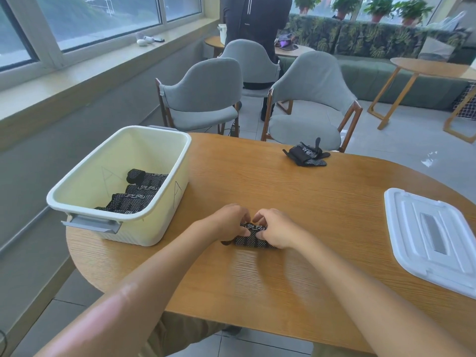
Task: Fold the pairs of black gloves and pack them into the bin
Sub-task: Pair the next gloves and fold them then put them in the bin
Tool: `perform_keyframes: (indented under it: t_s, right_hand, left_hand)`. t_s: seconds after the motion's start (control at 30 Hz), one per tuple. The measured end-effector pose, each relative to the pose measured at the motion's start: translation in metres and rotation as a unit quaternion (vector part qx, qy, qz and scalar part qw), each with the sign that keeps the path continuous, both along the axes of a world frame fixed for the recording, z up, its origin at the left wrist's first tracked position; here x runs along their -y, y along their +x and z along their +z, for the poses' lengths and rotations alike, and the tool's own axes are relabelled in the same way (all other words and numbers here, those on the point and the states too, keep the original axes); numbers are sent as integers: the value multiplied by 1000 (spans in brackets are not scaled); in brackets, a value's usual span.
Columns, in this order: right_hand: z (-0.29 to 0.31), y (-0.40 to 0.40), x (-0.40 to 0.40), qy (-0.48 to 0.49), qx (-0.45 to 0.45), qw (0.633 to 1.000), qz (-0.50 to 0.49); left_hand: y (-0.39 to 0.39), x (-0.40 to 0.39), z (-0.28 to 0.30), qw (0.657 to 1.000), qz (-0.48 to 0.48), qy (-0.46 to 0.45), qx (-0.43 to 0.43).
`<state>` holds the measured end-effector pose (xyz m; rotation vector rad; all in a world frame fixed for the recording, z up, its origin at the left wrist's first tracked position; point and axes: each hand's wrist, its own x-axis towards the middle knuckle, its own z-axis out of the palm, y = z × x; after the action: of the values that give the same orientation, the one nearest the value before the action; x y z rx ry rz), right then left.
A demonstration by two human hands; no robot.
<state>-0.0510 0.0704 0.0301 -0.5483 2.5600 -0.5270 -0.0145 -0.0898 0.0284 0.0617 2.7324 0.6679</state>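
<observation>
A folded pair of black dotted gloves (251,238) lies on the wooden table (322,228) in front of me. My left hand (229,221) grips its left end with curled fingers. My right hand (274,230) pinches its right end, fingers curled over the top. A cream bin (164,176) stands at the table's left edge, holding several folded black glove pairs (139,193). Another black glove pair (307,153) lies loosely bundled near the table's far edge.
A white bin lid (435,235) lies flat at the right of the table. Three grey chairs (201,99) stand beyond the far edge, and a person in dark clothes (255,19) stands behind them. A round side table (432,70) is at the far right.
</observation>
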Motion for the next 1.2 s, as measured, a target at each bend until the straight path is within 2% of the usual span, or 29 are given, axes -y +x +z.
perform_keyframes:
  t_s: [0.23, 0.43, 0.77, 1.03, 1.2]
  right_hand:
    - [4, -6, 6, 43, 24, 998, 31]
    - [8, -6, 6, 66, 25, 997, 37]
    - [54, 2, 14, 43, 1, 997, 57]
    - [115, 3, 47, 13, -69, 993, 92]
    - [148, 2, 82, -1, -125, 985, 116]
  left_hand:
    - [-9, 1, 3, 999, 3, 6, 54]
    - [-11, 0, 8, 998, -3, 7, 66]
    - [-4, 15, 59, 999, -31, -3, 42]
    - [0, 55, 122, 998, -51, -28, -14]
    - [2, 94, 154, 996, -31, -53, -62]
